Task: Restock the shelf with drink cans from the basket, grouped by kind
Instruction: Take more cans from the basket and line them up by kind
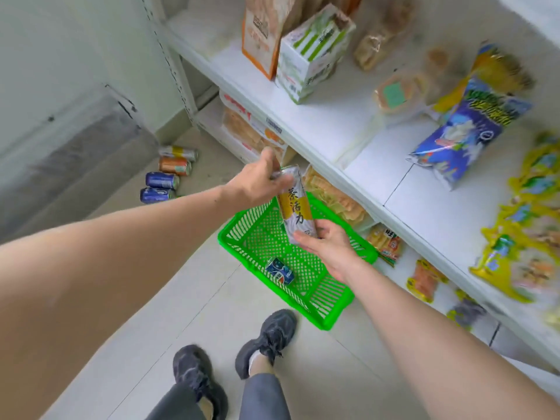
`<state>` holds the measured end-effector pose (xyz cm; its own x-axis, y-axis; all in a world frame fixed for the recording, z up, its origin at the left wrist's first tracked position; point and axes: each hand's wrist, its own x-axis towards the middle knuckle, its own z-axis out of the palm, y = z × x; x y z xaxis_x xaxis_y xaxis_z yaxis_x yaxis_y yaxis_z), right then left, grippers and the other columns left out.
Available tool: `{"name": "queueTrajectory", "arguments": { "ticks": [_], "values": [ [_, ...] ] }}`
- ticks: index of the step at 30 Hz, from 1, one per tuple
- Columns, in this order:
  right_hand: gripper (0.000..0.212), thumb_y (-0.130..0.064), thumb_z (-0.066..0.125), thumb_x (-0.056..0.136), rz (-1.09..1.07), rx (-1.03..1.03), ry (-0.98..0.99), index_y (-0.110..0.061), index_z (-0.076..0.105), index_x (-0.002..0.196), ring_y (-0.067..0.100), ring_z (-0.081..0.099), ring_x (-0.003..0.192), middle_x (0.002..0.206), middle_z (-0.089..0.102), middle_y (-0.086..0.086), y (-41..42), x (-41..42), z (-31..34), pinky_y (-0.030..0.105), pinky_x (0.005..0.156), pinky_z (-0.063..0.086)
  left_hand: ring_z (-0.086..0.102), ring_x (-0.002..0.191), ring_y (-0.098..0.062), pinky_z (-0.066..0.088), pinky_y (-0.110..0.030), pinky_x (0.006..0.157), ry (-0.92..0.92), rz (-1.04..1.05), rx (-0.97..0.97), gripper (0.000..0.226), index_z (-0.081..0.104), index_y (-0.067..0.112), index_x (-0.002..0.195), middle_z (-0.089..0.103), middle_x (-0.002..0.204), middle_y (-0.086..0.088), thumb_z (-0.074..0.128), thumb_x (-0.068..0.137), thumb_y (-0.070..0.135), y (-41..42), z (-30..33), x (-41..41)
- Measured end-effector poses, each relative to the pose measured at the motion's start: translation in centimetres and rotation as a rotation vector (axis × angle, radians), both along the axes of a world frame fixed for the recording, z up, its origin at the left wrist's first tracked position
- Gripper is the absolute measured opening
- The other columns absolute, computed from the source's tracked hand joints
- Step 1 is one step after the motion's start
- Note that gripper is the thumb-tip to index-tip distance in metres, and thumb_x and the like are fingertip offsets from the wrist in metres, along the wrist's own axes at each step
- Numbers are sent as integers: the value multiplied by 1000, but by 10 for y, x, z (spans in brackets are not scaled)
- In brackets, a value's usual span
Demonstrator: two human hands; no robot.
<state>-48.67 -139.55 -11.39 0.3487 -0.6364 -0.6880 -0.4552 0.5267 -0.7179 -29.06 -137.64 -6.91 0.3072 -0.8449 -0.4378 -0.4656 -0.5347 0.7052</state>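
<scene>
Both hands hold one tall can (295, 204) above the basket (330, 307), the left hand (260, 180) pinching its top and the right hand (327, 247) cupping its base with curled fingers (306, 239), probably to read its kind, while a blue can (279, 270) waits inside.

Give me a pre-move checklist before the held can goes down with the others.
1. Grip on the tall silver-and-yellow drink can: left hand holds its top, right hand its bottom. Ok.
2. Matching kind on the floor: a silver-and-yellow can lies at the far end of the row. Ok.
3. Grouping so far: orange can next, then two blue cans side by side. Ok.
4. Cans on the shelf: the row lies on the floor, beside the white metal shelf. Not ok.
5. Green plastic lattice basket emptied: one small blue can remains. Not ok.
6. Free spot beside the matching can: cannot tell.
</scene>
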Motion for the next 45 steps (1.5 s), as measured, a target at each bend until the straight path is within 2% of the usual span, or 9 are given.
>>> {"name": "queueTrajectory", "arguments": {
  "ticks": [3, 6, 13, 18, 23, 30, 36, 41, 45],
  "values": [
    [39, -2, 82, 74, 11, -65, -18, -17, 54, 96, 23, 67, 98, 111, 69, 13, 11, 4, 54, 44, 100, 51, 56, 88, -25, 44, -30, 75, 42, 4, -81, 44, 37, 15, 100, 55, 98, -6, 59, 86, 51, 6, 58, 1],
    [43, -6, 86, 70, 9, -140, -39, -19, 56, 98, 21, 67, 97, 106, 69, 6, 25, 8, 102, 46, 99, 51, 62, 92, -32, 54, -48, 82, 107, 7, -131, 55, 34, 21, 95, 54, 94, -5, 55, 68, 63, 15, 114, 4],
    [46, -15, 89, 67, 53, -295, -57, -29, 64, 102, 20, 67, 98, 106, 69, 1, 49, 9, 209, 49, 92, 55, 61, 92, -32, 53, -54, 83, 209, -80, -295, 50, 31, 21, 106, 55, 113, -17, 65, 78, 46, 34, 231, -2],
    [45, -11, 85, 72, 52, -344, -105, -16, 62, 110, 18, 67, 93, 103, 69, 1, 53, 0, 278, 38, 86, 58, 54, 79, -22, 54, -44, 74, 295, -154, -431, 42, 30, 12, 108, 51, 96, -9, 66, 89, 20, 40, 297, -13],
    [42, -16, 80, 79, 31, -377, -171, -15, 64, 117, 19, 69, 102, 109, 73, 3, 35, -12, 341, 48, 94, 54, 56, 75, -14, 52, -23, 60, 328, -246, -506, 39, 30, 10, 110, 53, 104, -14, 64, 90, 9, 33, 349, -18],
    [25, -10, 72, 86, 17, -498, -226, -16, 64, 109, 16, 69, 92, 106, 72, 5, -8, -23, 405, 36, 84, 57, 59, 84, -22, 54, -45, 74, 337, -359, -537, 41, 30, 13, 111, 54, 117, -16, 65, 90, 15, -2, 397, -35],
    [45, -9, 79, 79, 45, -573, -178, -9, 61, 120, 22, 69, 97, 114, 69, 8, -75, -39, 437, 36, 79, 60, 60, 91, -21, 57, -37, 78, 331, -387, -584, 41, 32, 10, 118, 54, 117, -9, 62, 91, 14, -58, 422, -54],
    [56, -13, 82, 76, 22, -668, -106, -12, 56, 125, 27, 67, 104, 117, 65, 8, -148, -48, 446, 47, 86, 58, 56, 91, -12, 49, -24, 72, 125, -366, -539, 37, 40, 9, 115, 52, 118, -4, 58, 93, 33, -112, 423, -50],
    [60, -16, 84, 75, -26, -713, -67, -15, 53, 126, 24, 64, 108, 120, 63, 9, -206, -47, 444, 50, 88, 57, 56, 107, -22, 49, -38, 91, -33, -305, -424, 40, 50, 6, 118, 55, 121, -8, 54, 95, 38, -140, 402, -38]
  ]
}}
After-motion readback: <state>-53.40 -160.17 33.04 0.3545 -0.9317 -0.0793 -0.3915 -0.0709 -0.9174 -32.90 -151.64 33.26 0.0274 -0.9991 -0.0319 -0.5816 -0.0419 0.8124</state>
